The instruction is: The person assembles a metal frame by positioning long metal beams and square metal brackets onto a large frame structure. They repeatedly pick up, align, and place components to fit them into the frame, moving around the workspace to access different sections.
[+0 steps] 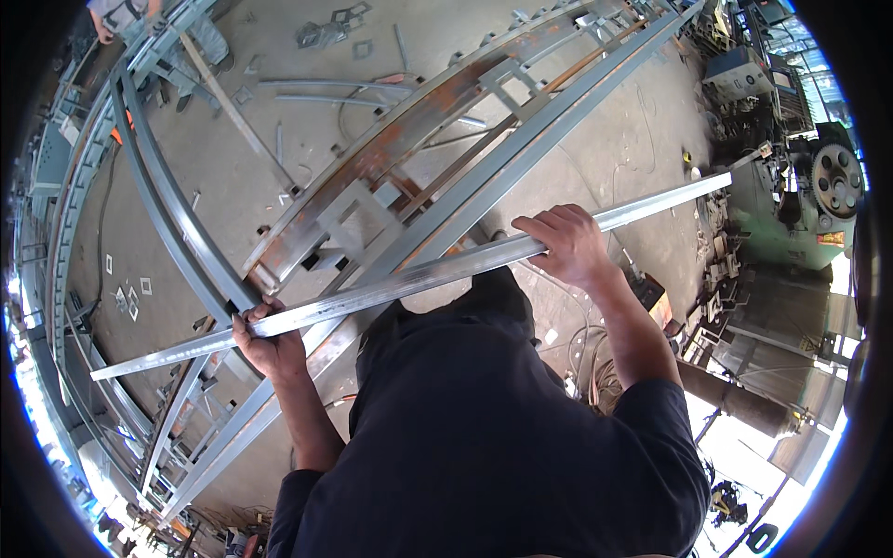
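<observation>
A long galvanized square steel tube point(418, 277) stretches across the view before my body, rising toward the right. My left hand point(271, 342) grips it from below near its left part, with the fingertips curled over the top. Over its right part my right hand point(568, 244) is closed, knuckles up. Beneath the tube, long grey steel members point(537, 139) run diagonally along a steel frame. Two more steel tubes point(174, 202) lie at an angle beyond my left hand, their near ends close to its fingers.
A rust-marked steel beam point(391, 143) runs diagonally ahead, with square metal plates point(359, 216) beside it. Another person point(125, 14) stands at the upper left. A green machine with a gear wheel point(836, 183) is at the right. Cables point(600, 370) coil on the floor.
</observation>
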The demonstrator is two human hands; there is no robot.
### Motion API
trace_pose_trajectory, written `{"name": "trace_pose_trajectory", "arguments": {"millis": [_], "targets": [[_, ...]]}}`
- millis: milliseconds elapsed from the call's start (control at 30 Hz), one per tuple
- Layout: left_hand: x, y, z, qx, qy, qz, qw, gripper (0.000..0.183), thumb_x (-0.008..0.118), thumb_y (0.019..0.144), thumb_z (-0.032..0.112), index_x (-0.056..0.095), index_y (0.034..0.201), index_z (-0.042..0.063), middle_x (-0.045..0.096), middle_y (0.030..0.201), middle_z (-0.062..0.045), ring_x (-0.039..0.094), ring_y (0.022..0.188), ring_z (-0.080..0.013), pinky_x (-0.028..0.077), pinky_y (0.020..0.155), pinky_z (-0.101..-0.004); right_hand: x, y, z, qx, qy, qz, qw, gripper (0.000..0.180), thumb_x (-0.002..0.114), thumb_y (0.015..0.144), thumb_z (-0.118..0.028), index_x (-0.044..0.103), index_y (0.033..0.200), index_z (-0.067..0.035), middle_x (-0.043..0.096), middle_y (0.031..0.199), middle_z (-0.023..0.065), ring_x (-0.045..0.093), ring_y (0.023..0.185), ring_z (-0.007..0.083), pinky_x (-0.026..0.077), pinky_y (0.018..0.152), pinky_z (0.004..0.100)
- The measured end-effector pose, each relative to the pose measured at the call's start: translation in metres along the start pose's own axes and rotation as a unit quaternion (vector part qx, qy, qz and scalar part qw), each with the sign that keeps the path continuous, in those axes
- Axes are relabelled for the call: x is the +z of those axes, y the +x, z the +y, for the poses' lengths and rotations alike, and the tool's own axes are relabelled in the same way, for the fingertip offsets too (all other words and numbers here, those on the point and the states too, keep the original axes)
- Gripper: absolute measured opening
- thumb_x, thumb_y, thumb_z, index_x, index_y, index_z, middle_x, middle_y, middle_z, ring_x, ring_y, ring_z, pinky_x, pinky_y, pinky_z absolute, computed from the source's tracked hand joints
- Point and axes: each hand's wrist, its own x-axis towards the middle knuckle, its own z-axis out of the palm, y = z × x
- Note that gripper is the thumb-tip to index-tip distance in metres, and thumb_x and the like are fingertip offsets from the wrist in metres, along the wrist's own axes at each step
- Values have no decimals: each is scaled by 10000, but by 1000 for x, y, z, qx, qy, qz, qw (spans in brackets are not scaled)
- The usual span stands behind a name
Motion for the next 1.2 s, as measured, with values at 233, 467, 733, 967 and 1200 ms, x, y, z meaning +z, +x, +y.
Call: {"name": "trace_pose_trajectory", "arguments": {"millis": [233, 467, 733, 967, 1200], "targets": [[62, -23, -156, -1, -48, -114, 992, 274, 755, 930, 199, 552, 794, 74, 497, 753, 12, 571, 778, -163, 469, 1103, -420, -48, -37, 144, 28, 17, -17, 999, 422, 755, 653, -78, 725, 1067, -152, 691, 862, 40, 678, 829, 265, 552, 749, 409], [150, -65, -297, -22, 25, -62, 997, 228, 737, 964, 261, 648, 865, 76, 618, 766, -12, 642, 832, -190, 467, 1054, -428, -97, -77, 280, 41, 22, 60, 997, 363, 720, 684, -65, 722, 1038, -149, 687, 844, 45, 668, 800, 276, 534, 761, 409], [200, -49, -404, -44, 31, -104, 993, 204, 736, 955, 259, 644, 897, 85, 647, 834, -3, 667, 924, -189, 414, 1153, -449, -137, -64, 386, 52, 33, 31, 998, 336, 751, 678, -67, 730, 1007, -131, 705, 862, 54, 681, 843, 287, 541, 795, 416], [218, -3, -497, -4, 81, -119, 990, 275, 751, 912, 385, 641, 991, 146, 685, 976, -13, 661, 1048, -213, 382, 1151, -569, -142, 2, 483, 22, -8, -71, 997, 320, 733, 725, -152, 702, 1043, -159, 680, 898, 59, 666, 885, 298, 543, 819, 440], [242, 61, -597, -59, -23, 59, 996, 246, 754, 949, 338, 640, 1058, 150, 671, 967, -50, 646, 999, -233, 486, 1044, -490, -133, 51, 590, -22, -59, 15, 998, 269, 741, 774, -38, 682, 1029, -101, 681, 940, 106, 640, 917, 353, 498, 833, 479]]}}
